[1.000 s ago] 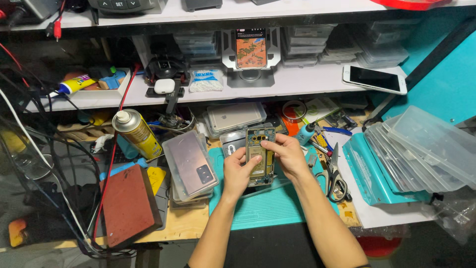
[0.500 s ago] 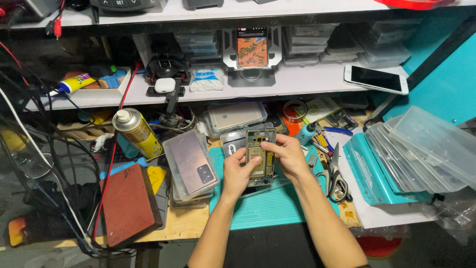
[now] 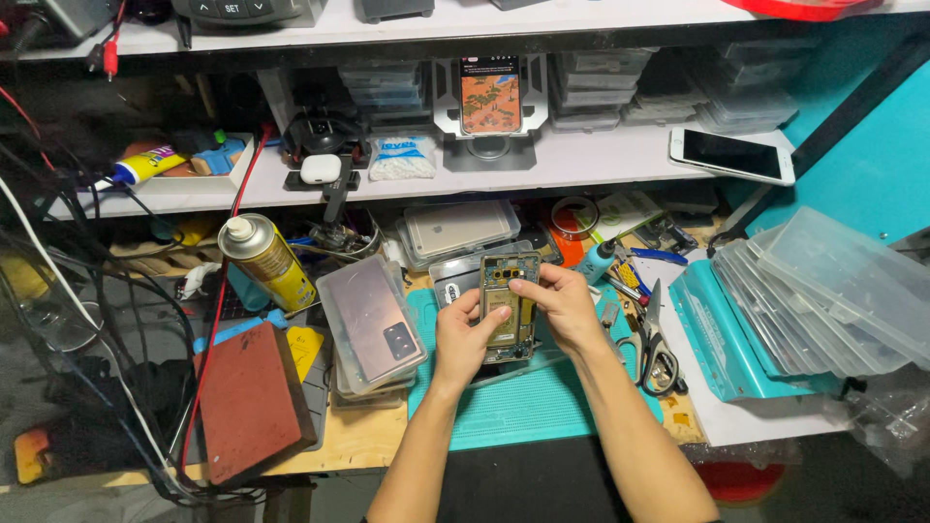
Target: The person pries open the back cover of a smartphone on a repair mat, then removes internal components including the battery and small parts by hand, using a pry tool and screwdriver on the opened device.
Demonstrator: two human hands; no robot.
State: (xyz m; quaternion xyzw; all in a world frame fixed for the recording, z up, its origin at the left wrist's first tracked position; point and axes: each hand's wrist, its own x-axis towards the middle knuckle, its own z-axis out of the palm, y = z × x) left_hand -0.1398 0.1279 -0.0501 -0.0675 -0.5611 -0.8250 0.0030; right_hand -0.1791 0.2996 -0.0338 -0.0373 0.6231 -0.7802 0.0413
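The phone point(image 3: 510, 308) is already open: its back cover is off and the inner boards and parts are visible in the gold frame. It is not yet closed again, and the pictures do not show which part is being worked on, so I judge the work is somewhere in the middle.

Both hands hold the phone above the teal mat point(image 3: 523, 407), near the middle of the workbench. The left hand point(image 3: 465, 339) clamps its left long side with thumb and fingers, low on the frame. The right hand point(image 3: 562, 305) is closed on the right side and the upper corner.

The long axis of the phone runs from the front edge of the bench toward the shelf point(image 3: 581, 165). Its camera end points away from the person, and the open side faces up.
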